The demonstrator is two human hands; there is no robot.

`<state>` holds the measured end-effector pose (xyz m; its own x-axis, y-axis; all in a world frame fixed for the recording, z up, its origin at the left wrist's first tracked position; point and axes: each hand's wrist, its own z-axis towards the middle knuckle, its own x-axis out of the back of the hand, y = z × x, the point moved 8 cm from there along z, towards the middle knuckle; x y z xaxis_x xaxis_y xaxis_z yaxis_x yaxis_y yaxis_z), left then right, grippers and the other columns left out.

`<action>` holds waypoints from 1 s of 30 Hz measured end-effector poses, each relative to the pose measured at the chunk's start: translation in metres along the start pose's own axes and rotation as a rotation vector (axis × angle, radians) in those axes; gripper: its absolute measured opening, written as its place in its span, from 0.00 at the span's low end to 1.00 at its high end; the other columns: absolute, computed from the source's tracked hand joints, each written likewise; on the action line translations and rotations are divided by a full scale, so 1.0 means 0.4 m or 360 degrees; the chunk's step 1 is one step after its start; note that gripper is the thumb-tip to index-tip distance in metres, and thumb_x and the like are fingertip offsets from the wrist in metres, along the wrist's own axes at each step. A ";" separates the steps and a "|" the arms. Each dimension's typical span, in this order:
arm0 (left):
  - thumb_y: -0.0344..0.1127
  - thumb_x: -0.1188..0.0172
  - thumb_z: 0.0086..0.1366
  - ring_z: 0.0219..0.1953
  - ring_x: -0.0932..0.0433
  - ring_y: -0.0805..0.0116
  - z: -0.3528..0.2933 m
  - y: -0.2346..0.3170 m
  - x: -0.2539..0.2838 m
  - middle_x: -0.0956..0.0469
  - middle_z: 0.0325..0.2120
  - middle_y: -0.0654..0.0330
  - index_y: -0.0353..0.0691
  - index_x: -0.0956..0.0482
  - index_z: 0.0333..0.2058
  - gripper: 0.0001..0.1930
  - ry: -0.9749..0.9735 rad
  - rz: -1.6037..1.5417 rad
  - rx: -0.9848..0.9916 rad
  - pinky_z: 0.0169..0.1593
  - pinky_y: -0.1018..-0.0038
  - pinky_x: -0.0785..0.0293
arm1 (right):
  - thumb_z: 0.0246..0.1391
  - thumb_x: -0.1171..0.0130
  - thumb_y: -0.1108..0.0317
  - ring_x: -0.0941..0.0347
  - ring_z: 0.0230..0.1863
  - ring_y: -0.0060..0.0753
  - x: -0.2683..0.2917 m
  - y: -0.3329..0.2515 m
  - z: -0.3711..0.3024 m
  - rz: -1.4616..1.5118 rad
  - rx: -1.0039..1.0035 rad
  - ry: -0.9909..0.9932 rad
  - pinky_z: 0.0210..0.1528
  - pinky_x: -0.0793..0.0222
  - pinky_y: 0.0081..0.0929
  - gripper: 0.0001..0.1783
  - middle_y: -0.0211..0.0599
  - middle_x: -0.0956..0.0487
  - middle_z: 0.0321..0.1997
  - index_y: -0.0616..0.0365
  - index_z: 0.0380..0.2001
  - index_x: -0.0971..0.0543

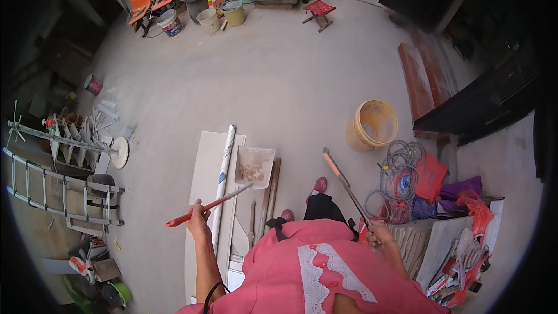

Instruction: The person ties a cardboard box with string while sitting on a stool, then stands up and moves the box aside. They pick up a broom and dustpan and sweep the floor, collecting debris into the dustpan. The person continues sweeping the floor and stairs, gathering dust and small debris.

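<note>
The red-handled trowel is gripped by the left hand, blade toward the dustpan; a hammer is clasped in the right hand.

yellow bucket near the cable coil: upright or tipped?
Upright: the yellow bucket shows its open round mouth facing up, base on the floor.
</note>
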<state>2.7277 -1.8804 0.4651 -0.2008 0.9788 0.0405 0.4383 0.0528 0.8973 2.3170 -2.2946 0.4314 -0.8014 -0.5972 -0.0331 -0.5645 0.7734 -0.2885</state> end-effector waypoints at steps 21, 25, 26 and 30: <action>0.31 0.46 0.50 0.26 0.30 0.72 0.489 0.224 -0.588 0.31 0.25 0.57 0.33 0.32 0.22 0.07 0.0399 -0.0194 0.0106 0.29 0.77 0.26 | 0.42 0.60 0.75 0.48 0.08 0.16 -0.310 -1.056 0.451 -0.0278 -0.0065 -0.0148 0.07 0.50 0.21 0.08 0.27 0.39 0.15 0.46 0.26 0.40; 0.31 0.45 0.51 0.25 0.30 0.73 0.638 0.269 -0.658 0.34 0.21 0.60 0.35 0.32 0.21 0.07 0.0463 -0.0189 0.0102 0.28 0.78 0.26 | 0.42 0.61 0.75 0.47 0.07 0.17 -0.437 -1.189 0.537 -0.0313 -0.0040 -0.0057 0.06 0.50 0.19 0.08 0.27 0.39 0.14 0.48 0.26 0.40; 0.31 0.46 0.51 0.27 0.30 0.72 0.684 0.277 -0.674 0.32 0.24 0.58 0.34 0.32 0.22 0.06 0.0459 -0.0205 0.0084 0.28 0.78 0.26 | 0.42 0.61 0.74 0.47 0.07 0.17 -0.473 -1.223 0.559 -0.0373 -0.0015 -0.0054 0.06 0.50 0.19 0.07 0.27 0.39 0.14 0.49 0.26 0.40; 0.30 0.49 0.49 0.37 0.29 0.65 0.876 0.349 -0.767 0.33 0.42 0.42 0.31 0.32 0.23 0.07 0.0353 -0.0152 0.0106 0.33 0.75 0.26 | 0.43 0.60 0.72 0.47 0.07 0.16 -0.548 -1.312 0.678 -0.0104 -0.0281 -0.0109 0.07 0.50 0.18 0.04 0.28 0.38 0.13 0.51 0.26 0.40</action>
<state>3.1574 -2.1038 0.4237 -0.4283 0.9017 0.0593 0.4637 0.1630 0.8708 2.8428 -2.6271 0.3305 -0.7500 -0.6557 -0.0867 -0.6455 0.7542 -0.1202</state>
